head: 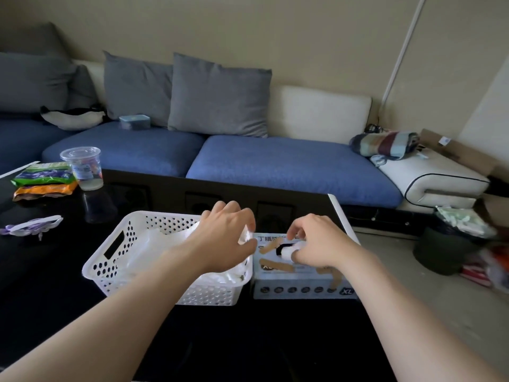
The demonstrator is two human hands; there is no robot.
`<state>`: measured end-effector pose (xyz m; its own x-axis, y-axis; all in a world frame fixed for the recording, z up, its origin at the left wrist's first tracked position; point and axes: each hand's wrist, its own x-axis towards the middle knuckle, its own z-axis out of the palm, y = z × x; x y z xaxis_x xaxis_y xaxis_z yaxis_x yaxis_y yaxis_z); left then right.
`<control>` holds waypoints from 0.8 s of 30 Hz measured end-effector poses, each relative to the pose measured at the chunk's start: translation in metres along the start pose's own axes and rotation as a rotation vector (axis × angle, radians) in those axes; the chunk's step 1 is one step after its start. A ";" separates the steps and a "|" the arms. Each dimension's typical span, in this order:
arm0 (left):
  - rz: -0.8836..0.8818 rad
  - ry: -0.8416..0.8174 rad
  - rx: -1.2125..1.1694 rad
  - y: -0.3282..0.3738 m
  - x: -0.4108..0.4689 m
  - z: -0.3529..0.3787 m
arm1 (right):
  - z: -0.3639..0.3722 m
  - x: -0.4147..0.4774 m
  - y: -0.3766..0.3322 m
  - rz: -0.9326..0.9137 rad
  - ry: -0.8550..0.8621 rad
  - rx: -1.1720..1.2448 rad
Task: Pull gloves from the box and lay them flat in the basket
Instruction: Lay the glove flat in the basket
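Black table [41, 271]: right hand [316, 241] grip pinches glove [292, 250].

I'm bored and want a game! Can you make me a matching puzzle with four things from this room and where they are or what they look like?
Things:
1. basket
2. glove box
3. plastic cup
4. striped blanket

Clues:
A. at the right end of the sofa
B. holds white gloves
C. patched with tan tape strips
D. next to snack packets

Pairs: 1-B, 2-C, 3-D, 4-A.
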<state>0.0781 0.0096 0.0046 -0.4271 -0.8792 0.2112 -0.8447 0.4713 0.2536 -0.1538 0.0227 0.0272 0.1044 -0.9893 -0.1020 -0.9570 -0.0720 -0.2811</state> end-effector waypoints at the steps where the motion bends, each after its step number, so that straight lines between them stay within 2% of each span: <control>1: 0.032 -0.024 0.008 0.005 0.002 0.002 | 0.002 -0.001 0.005 -0.018 0.001 -0.003; 6: 0.103 -0.137 0.084 0.031 0.014 0.021 | 0.014 0.004 0.031 -0.051 0.109 0.031; 11: 0.111 -0.333 0.138 0.044 0.023 0.033 | 0.012 0.009 0.036 -0.115 0.188 0.099; 16: 0.093 -0.370 0.125 0.042 0.030 0.031 | 0.012 0.008 0.041 -0.100 0.215 0.093; 19: 0.067 -0.320 0.030 0.042 0.027 0.028 | 0.014 0.007 0.043 -0.066 0.285 0.091; 22: 0.051 -0.288 -0.028 0.042 0.023 0.025 | 0.011 0.005 0.038 -0.049 0.364 0.217; 24: 0.057 -0.262 -0.070 0.041 0.022 0.025 | 0.005 -0.002 0.030 -0.013 0.342 0.364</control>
<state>0.0257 0.0078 -0.0041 -0.5500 -0.8349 -0.0220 -0.7964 0.5163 0.3148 -0.1816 0.0228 0.0137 -0.0371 -0.9779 0.2056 -0.7934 -0.0963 -0.6011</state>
